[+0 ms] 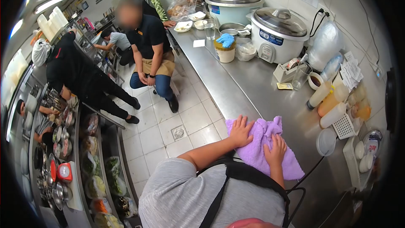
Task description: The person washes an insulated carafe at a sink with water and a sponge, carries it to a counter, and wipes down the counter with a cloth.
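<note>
A crumpled purple towel (pixel 263 137) lies on the near edge of the steel counter (pixel 230 97), with raised folds in its middle. My left hand (pixel 241 131) rests flat on the towel's left side, fingers stretched out. On the right side of the same towel lies my right hand (pixel 275 149), its fingers apart and slightly bent. Both palms are hidden against the cloth, and neither hand visibly grips it.
Two rice cookers (pixel 278 33) stand along the wall. Sauce bottles (pixel 333 101), a round plastic lid (pixel 326 142) and a white basket (pixel 356 160) occupy the right. A black cable (pixel 310 172) crosses the counter. A seated person (pixel 149 46) and others are across the aisle.
</note>
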Available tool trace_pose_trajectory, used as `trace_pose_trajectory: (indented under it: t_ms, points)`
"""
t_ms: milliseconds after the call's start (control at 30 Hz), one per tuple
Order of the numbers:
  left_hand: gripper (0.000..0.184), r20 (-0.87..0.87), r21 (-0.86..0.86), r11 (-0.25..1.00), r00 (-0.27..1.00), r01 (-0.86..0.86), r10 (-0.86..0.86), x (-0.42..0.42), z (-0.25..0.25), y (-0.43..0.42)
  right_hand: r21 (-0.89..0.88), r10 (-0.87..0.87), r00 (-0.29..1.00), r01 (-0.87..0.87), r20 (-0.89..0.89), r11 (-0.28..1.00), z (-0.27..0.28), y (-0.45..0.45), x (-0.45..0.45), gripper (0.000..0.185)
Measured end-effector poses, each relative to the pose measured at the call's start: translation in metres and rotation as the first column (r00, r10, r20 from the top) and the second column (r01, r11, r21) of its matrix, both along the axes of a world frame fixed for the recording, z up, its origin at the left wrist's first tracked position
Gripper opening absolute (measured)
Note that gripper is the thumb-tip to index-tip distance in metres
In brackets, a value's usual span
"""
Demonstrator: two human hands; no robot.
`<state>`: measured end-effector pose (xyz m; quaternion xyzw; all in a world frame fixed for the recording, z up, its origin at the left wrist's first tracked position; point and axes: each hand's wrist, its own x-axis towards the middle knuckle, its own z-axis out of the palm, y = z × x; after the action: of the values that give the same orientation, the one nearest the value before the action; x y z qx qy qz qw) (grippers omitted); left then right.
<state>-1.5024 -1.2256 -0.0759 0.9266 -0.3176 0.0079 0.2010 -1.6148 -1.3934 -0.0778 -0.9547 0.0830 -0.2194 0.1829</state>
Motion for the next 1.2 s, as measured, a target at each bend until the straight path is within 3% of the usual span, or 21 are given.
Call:
trace_pose_trajectory:
  t_ms: [433, 733, 1200]
  points:
    - [0.069, 0.085, -0.131, 0.991, 0.996, -0.029, 0.041, 0.0017, -0.0079, 0.0015, -0.032, 0.004, 1.0, -0.003, 0.007, 0.999, -0.0006, 0.0011, 0.001, 0.051]
    - [0.059, 0.099, -0.117, 0.993, 0.995, -0.014, 0.025, 0.0016, -0.0037, 0.0008, -0.021, 0.003, 1.0, -0.003, -0.005, 1.0, 0.0016, 0.0009, 0.0023, 0.052]
    - [0.059, 0.099, -0.14, 0.99, 0.995, 0.007, 0.007, 0.0032, -0.0081, 0.0034, -0.023, 0.0, 1.0, 0.0, -0.004, 1.0, -0.0002, 0.0015, 0.0011, 0.051]
